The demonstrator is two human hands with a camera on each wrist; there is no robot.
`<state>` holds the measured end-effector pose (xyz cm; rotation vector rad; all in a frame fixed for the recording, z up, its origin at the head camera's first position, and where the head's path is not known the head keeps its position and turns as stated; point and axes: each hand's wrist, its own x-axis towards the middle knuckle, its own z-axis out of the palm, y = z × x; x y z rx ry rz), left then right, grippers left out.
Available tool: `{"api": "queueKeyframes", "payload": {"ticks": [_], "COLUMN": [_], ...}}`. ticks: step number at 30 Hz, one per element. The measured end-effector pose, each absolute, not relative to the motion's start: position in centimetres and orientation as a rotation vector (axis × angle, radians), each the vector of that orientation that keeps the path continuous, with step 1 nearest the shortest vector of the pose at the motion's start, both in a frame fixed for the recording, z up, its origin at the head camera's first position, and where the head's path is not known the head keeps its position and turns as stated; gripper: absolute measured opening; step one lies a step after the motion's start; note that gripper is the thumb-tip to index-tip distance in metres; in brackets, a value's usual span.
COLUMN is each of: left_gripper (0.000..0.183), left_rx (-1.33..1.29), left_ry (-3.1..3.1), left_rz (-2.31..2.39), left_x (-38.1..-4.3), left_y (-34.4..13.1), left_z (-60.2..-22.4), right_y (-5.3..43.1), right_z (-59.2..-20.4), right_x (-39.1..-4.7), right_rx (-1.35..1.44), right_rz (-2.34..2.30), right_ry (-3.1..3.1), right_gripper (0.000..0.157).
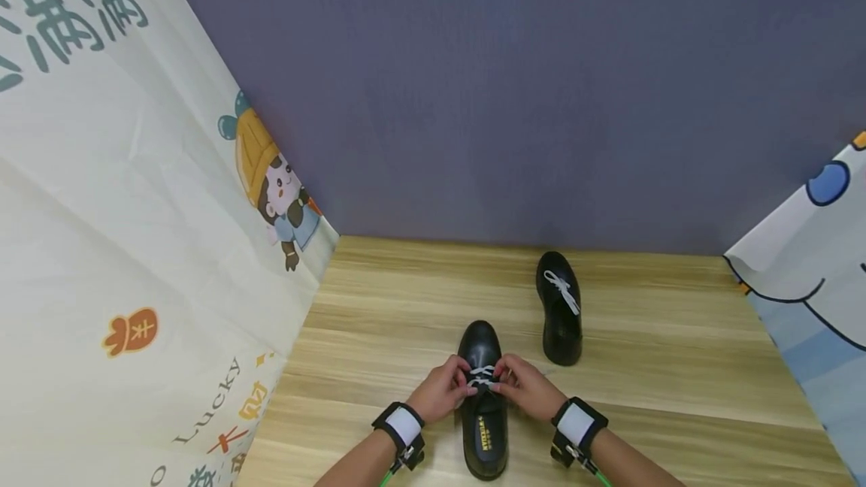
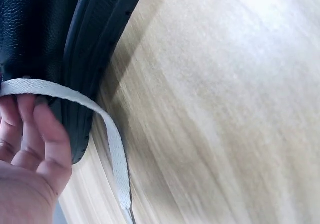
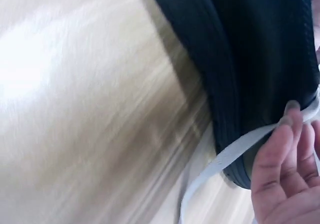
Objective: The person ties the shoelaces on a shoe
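Observation:
A black leather lace-up shoe [image 1: 479, 343] lies upright on the wood-patterned surface, its toe pointing away from me. White shoelace [image 1: 482, 371] crosses its throat. At the left side of the lacing, my left hand [image 1: 438, 389] has curled fingers and thumb pinching the lace; my right hand [image 1: 531, 389] mirrors it from the right. In the left wrist view, a loose lace end [image 2: 116, 154] hangs past the fingers over the shoe's side. The right wrist view shows another lace end [image 3: 220, 159] trailing down from the right hand. Both thumbs are mostly hidden in the wrist views.
A second black shoe [image 1: 562, 333], its white lace [image 1: 562, 291] tied in a bow, stands farther back to the right. Behind the wooden surface [image 1: 406, 291] is a dark grey-blue panel [image 1: 473, 96]. Printed cloths flank it, left cloth [image 1: 135, 231] and right cloth [image 1: 812, 261].

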<state>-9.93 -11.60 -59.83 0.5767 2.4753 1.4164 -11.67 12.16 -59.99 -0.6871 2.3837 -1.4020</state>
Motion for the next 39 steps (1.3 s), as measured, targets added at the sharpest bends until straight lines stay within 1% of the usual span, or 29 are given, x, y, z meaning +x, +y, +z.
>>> {"api": "queueKeyframes", "payload": {"ticks": [3,8,10,13,15,20,23,32,39], "left_gripper": [0.027,0.024,0.023,0.021,0.021,0.019,0.018,0.017,0.014], "left_rx": [0.562,0.541,0.541,0.559,0.576,0.582,0.563,0.610,0.600], "left_ry": [2.424,2.311,2.311,2.341,2.359,2.391,2.403,2.449,2.483], "left_rz": [1.496,1.587,1.565,1.513,1.498,1.486,1.468,1.417,1.352], "left_x": [-9.8,-9.7,-9.8,-10.1,-10.2,-10.1,-9.9,-9.9,-9.8], "left_y": [-11.6,-11.4,-11.3,-11.2,-11.2,-11.2,-11.2,-10.9,-12.1], "left_z": [-59.9,-59.8,-59.7,-59.4,-59.4,-59.6,-59.8,-60.2,-60.0], "right_y": [12.0,11.6,11.4,11.2,11.0,10.5,10.5,11.8,12.5], "right_z": [-60.0,-59.6,-59.5,-59.3,-59.2,-58.9,-59.0,-59.9,-59.9], "right_x": [-11.5,-11.0,-11.0,-10.9,-10.8,-10.3,-10.1,-10.3,-10.3], "right_rx": [-0.661,-0.712,-0.769,-0.782,-0.740,-0.580,-0.536,-0.599,-0.625], "right_rz": [-1.392,-1.310,-1.256,-1.198,-1.186,-1.180,-1.206,-1.414,-1.405], "right_ry": [2.430,2.577,2.625,2.689,2.724,2.766,2.699,2.375,2.329], "right_gripper": [0.021,0.047,0.051,0.047,0.043,0.043,0.041,0.030,0.014]}}
